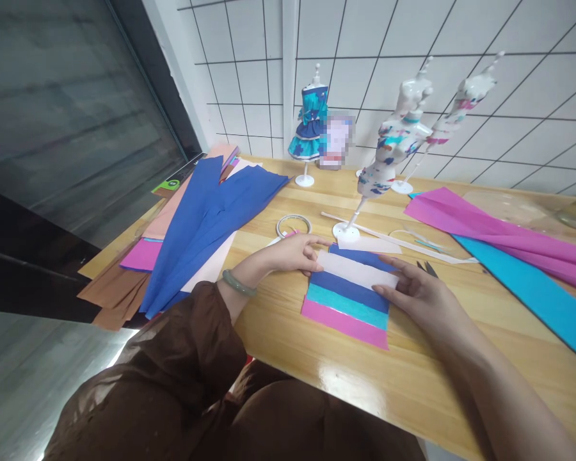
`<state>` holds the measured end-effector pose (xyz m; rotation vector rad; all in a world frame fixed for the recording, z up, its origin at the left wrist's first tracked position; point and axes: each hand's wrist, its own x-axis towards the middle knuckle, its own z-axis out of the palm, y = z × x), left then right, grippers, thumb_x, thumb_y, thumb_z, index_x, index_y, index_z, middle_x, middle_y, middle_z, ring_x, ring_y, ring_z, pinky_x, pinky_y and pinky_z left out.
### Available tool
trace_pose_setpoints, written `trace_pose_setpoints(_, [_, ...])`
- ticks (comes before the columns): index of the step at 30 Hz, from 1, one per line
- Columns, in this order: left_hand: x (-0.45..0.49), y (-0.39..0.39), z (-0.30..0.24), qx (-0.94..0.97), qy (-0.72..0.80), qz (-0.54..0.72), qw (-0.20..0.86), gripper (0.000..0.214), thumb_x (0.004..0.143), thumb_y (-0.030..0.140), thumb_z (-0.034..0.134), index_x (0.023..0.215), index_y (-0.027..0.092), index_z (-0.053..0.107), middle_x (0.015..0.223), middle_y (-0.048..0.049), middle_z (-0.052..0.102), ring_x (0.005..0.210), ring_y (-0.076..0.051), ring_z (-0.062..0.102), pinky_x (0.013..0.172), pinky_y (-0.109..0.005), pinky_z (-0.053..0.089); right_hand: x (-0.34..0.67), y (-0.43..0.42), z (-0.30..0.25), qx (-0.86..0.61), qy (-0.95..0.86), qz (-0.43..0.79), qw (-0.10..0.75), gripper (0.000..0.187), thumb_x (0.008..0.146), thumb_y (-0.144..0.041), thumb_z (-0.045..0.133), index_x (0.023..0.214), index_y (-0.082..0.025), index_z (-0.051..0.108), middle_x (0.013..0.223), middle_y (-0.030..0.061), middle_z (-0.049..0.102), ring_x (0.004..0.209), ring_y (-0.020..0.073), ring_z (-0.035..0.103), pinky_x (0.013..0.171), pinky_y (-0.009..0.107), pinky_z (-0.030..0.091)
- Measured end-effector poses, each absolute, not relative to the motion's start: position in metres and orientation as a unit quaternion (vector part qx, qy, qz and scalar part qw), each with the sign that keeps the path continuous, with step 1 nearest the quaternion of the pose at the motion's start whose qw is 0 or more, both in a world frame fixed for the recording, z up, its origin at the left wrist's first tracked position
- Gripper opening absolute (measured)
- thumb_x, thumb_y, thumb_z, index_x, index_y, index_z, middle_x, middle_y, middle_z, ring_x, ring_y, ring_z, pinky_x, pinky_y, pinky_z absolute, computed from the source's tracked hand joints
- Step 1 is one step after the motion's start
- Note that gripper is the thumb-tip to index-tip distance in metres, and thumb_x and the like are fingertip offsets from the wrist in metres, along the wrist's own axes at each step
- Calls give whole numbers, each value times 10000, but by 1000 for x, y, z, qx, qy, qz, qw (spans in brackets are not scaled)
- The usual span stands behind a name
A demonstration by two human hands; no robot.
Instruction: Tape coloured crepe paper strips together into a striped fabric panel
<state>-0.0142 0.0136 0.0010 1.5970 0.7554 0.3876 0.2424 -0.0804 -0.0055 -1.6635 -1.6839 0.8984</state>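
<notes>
My left hand (295, 253) pinches the left end of a pale pink paper strip (355, 270). At the strip's other end, my right hand (420, 289) has it between thumb and fingers. The strip lies across or just above a layered piece of crepe-like paper with a dark blue band (348, 289), a turquoise band (348, 307) and a magenta band (348, 328) along the near edge. More blue shows beyond the strip. Partly hidden behind my right hand are dark scissor-like tips (431, 269). A tape roll (294, 226) lies beyond my left hand.
White mannequin stands (348, 230) stand at the back, one wearing a blue-turquoise dress (311, 125). A blurred-out phone-like object (336, 142) leans nearby. Blue sheets (206, 218) lie left; magenta (499, 234) and turquoise sheets (528, 291) lie right. Narrow pale strips (369, 245) lie behind my hands.
</notes>
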Motion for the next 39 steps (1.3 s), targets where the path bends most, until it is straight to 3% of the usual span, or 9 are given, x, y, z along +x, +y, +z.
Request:
trace_pose_setpoints(11, [-18,21,-6,667,321,178,648,607,693,116,638,1267,109,443,617,21,600,570,-90,600,587,-223,484,250,-79,-7,-608,-640,360,301,617,751,-482,590,1291,-222,446,620,-46,335,579,134,390,529,274,355])
trace_pose_setpoints(21, [-19,17,5,645,316,160,677,570,704,145,618,1253,163,465,572,81,489,564,-75,567,636,-274,539,249,-79,-3,-588,-624,411,309,634,731,-507,607,1265,-203,451,655,-34,406,619,138,436,575,281,383])
trace_pose_setpoints(29, [-22,12,20,602,314,128,723,551,786,263,587,1297,184,398,797,-51,665,675,-131,648,689,-315,545,255,-80,-6,-594,-623,398,316,618,740,-470,602,1275,-200,449,628,-45,372,584,132,417,533,273,363])
trace_pose_setpoints(33, [-18,12,14,617,326,136,703,579,762,287,621,1291,186,409,690,13,605,631,-117,633,638,-290,554,253,-80,-1,-601,-631,392,294,592,755,-467,581,1264,-192,457,642,-38,369,589,131,411,534,273,363])
trace_pose_setpoints(36, [-14,11,6,637,335,143,679,583,726,211,638,1269,167,430,582,85,469,543,-83,590,584,-262,555,250,-81,3,-593,-632,411,283,613,761,-462,571,1293,-194,428,640,-37,378,593,135,429,537,277,378])
trace_pose_setpoints(39, [-13,8,3,649,335,115,674,568,721,152,599,1262,175,428,589,93,428,511,-78,588,540,-235,548,247,-83,10,-582,-633,439,261,597,770,-435,564,1299,-194,431,621,-44,378,576,129,436,528,274,381])
